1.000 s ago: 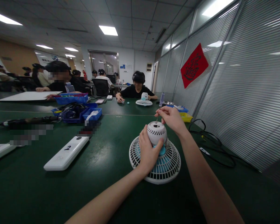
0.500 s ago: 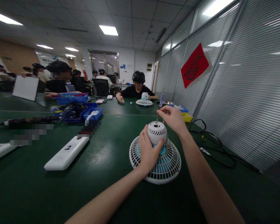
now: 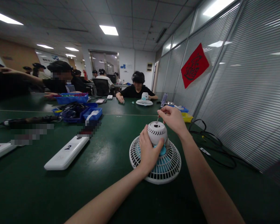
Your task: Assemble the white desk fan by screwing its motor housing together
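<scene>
A small white fan [image 3: 172, 169] lies face down on the green table, its round grille at the bottom and light-blue blades inside. My left hand [image 3: 149, 151] is wrapped round the white motor housing [image 3: 156, 132], which points up, with the thumb near a light-blue part. Above it, my right hand [image 3: 174, 119] pinches a screwdriver [image 3: 163, 100] with a clear purplish handle. Its thin shaft points down at the top of the housing, beside a dark opening. The tip's exact contact is too small to make out.
Blue bins [image 3: 79, 113] with cables stand at the left, near white power banks [image 3: 66, 154]. A yellow bin [image 3: 187, 117] and black cable [image 3: 220, 144] lie at the right. Across the table, a person [image 3: 137, 88] sits behind another fan [image 3: 144, 101].
The screwdriver handle has shifted slightly to the right; my hands and the fan stay almost in place. At far left, a person's arm now reaches out where a white board stood.
</scene>
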Available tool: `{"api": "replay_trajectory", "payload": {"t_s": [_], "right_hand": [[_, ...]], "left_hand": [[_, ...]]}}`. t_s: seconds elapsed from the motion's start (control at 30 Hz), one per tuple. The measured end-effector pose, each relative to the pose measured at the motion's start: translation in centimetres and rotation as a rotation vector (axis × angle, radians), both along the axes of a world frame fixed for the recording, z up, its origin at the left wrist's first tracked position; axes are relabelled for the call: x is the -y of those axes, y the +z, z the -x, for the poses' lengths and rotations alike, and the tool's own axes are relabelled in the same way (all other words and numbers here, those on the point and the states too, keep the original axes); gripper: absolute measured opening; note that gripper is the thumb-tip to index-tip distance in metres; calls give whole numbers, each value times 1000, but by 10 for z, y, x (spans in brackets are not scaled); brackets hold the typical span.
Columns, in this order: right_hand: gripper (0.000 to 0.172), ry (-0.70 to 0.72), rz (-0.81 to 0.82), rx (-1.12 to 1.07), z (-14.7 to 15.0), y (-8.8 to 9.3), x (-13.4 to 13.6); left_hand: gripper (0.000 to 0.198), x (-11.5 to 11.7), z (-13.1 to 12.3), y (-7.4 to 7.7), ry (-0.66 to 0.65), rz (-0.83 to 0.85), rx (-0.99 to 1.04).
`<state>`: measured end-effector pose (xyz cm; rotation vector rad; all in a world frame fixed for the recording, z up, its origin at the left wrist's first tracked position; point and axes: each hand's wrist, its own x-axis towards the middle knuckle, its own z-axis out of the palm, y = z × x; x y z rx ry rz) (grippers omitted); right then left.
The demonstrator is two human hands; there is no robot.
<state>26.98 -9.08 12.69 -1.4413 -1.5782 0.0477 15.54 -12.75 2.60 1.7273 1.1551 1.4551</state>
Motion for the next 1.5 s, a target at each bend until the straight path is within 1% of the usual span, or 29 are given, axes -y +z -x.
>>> {"api": "replay_trajectory", "payload": {"t_s": [0.17,0.33,0.57,0.8,1.07,1.3,1.5], "right_hand": [[17,37,-1,-24,-1,-2,-2],[17,83,21,-110,-1,-3,-2],[17,88,43,-146,1,-1,0],[15,176,87,-194,-2,0,-4],[15,121,38,-134,-4,-3,-5],[14,122,33,-124,-4,-4,-5],[14,137,38,-126,-4,-3,-5]], "left_hand": [[68,0,0,0,1,-5,-6],[69,-1,-1,0,-1,4,-11],[70,-2,-1,-1,6,-9,-7],[69,-2,-1,-1,-1,-4,8],[69,-2,-1,-2,2,-8,8],[70,-1,-2,-2,13,17,37],[56,-1,-5,-3,30,60,116]]}}
